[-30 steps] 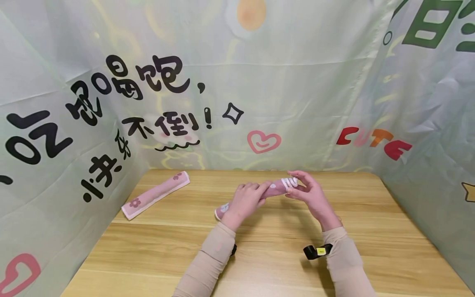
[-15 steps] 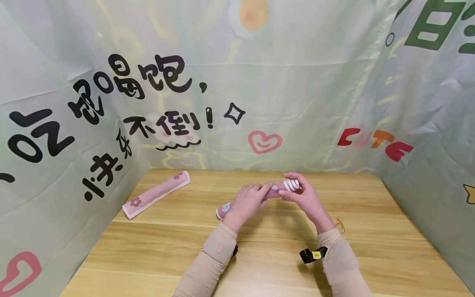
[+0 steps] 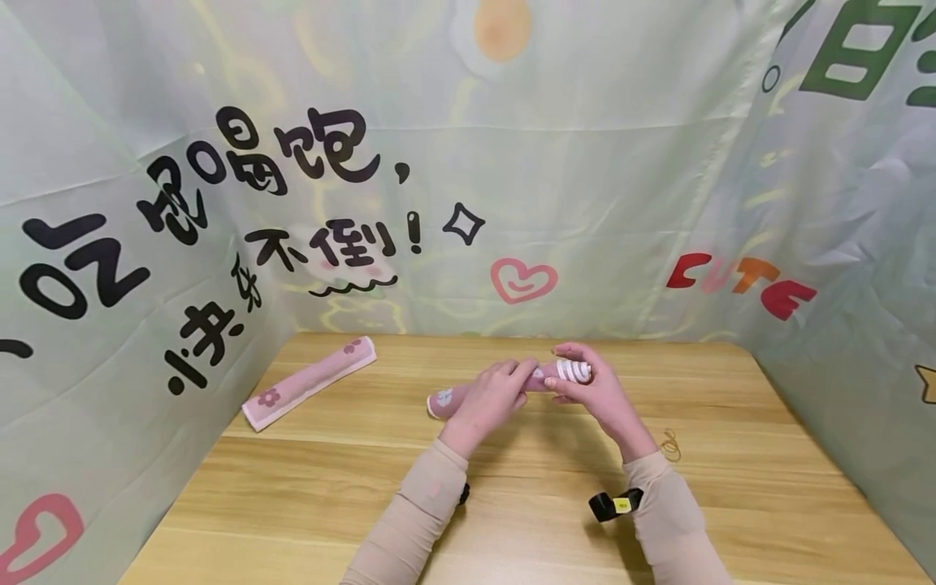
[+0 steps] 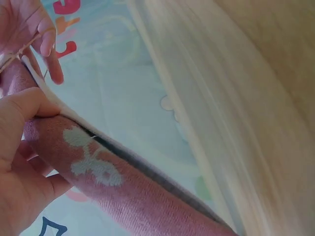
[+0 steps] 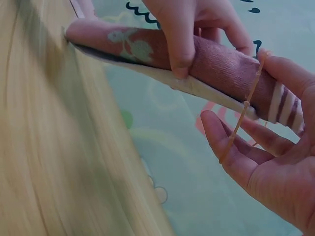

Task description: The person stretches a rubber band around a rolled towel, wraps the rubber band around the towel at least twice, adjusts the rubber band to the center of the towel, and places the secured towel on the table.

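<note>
A pink towel (image 3: 448, 399) is rolled into a tube, with pale flowers on its side and white stripes at its right end. My left hand (image 3: 491, 397) grips the middle of the roll, thumb along the white-edged seam in the left wrist view. Around the striped end, my right hand (image 3: 605, 395) spreads its thumb and bent fingers. A thin tan rubber band (image 5: 247, 104) is hooked over those fingers and stretched around the roll, clearly seen in the right wrist view. The roll is held above the table.
A second pink towel (image 3: 310, 383), a flat strip with darker flowers and a pale border, lies at the table's left back. Loose rubber bands (image 3: 669, 444) lie beside my right wrist. Printed cloth walls (image 3: 614, 179) enclose the wooden table (image 3: 541, 520) at the back and sides.
My right hand has shifted slightly left along the roll, bringing the band further onto it. The loose bands by my right wrist have come into view. My left hand keeps its grip.
</note>
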`<action>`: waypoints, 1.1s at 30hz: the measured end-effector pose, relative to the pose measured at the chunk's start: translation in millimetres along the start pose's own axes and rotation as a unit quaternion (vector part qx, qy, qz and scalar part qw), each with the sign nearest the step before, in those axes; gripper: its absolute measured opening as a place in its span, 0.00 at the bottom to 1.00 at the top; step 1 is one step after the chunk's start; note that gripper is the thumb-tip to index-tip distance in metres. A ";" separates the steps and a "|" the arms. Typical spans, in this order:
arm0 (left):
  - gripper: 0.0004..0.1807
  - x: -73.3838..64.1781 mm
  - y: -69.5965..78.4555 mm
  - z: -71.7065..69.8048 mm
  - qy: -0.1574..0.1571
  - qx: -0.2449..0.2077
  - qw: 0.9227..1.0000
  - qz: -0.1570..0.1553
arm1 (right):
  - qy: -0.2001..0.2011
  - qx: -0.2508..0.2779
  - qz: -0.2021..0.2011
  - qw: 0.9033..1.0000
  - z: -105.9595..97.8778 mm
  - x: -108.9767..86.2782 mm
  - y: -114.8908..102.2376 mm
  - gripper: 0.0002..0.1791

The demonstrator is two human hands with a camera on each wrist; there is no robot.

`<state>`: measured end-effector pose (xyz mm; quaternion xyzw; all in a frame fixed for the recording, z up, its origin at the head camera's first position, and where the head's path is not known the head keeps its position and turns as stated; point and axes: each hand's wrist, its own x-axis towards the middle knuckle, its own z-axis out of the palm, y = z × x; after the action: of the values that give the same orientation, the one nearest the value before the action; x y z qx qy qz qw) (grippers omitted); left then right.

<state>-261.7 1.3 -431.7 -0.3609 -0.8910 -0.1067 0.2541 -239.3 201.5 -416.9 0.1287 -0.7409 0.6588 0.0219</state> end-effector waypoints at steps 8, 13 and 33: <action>0.29 0.8 1.0 0.7 0.001 -0.006 1.000 0.000 | -0.002 0.014 0.009 1.000 4.5 -0.2 0.6 0.31; 0.27 1.1 0.8 0.4 0.017 -0.012 1.000 0.010 | -0.003 0.042 0.026 0.999 2.8 0.0 1.9 0.29; 0.31 2.7 3.7 2.4 -0.100 -0.099 0.990 -0.024 | -0.002 0.078 0.041 0.996 3.6 2.6 4.9 0.30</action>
<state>-261.7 6.4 -432.3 -0.3711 -0.9055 -0.1637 0.1246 -242.4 198.1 -421.6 0.1008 -0.6923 0.7144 -0.0170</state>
